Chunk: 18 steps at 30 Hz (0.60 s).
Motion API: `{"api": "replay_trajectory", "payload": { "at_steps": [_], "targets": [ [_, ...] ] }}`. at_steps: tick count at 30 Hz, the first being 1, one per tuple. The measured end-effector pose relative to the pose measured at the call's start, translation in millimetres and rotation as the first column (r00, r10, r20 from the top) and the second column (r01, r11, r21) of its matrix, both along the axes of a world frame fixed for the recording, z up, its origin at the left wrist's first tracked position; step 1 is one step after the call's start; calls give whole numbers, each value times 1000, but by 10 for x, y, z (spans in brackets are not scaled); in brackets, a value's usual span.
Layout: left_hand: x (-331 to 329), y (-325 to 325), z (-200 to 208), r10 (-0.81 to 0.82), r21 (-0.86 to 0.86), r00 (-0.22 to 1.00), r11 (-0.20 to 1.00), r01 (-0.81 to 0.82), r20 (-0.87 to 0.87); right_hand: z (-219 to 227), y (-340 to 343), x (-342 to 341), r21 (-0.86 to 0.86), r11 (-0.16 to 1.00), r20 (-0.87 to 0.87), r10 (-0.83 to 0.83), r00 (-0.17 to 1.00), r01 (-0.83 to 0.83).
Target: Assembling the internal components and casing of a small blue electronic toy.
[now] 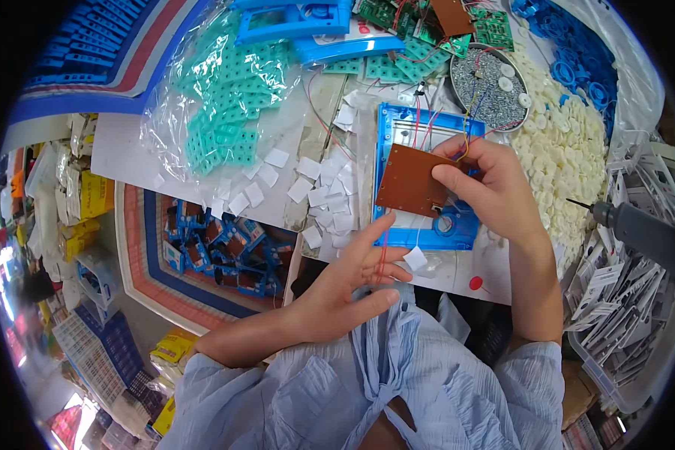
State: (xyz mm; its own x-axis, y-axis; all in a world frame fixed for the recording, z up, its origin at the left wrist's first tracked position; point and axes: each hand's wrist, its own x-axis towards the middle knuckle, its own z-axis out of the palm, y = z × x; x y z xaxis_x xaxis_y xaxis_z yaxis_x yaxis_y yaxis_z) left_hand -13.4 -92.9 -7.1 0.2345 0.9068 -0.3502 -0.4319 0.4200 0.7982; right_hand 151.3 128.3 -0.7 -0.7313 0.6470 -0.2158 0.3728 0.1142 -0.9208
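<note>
My right hand (496, 186) pinches a brown circuit board (406, 180) by its right edge, thumb on top. The board is held over a blue plastic casing (465, 234), covering its middle. Thin red and yellow wires run from the board's top edge and right side. My left hand (343, 286) is open, fingers spread and pointing right, just below the board's lower left corner. Red wires hang down by its fingers. A small white square (415, 259) sits close to the left fingertips, at the end of a thin wire; whether the hand touches it I cannot tell.
Loose white squares (330, 196) lie left of the casing, near bagged green pieces (229, 112). A round tin of screws (487, 71) and a heap of cream discs (551, 142) are at the right. A power screwdriver (641, 232) juts in there. A bin (176, 300) holds assembled blue units.
</note>
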Motion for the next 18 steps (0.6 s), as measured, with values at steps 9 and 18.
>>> {"api": "replay_trajectory", "payload": {
  "at_steps": [9, 18],
  "targets": [
    [-42, 118, -50, -79, 21, 997, 997, 79, 16, 105, 16, -159, 96, 995, 226, 4, 974, -27],
    [-293, 352, 322, -342, -161, 711, 937, 311, -614, 28, 104, -194, 393, 895, 289, 97, 952, -211]
  ]
}}
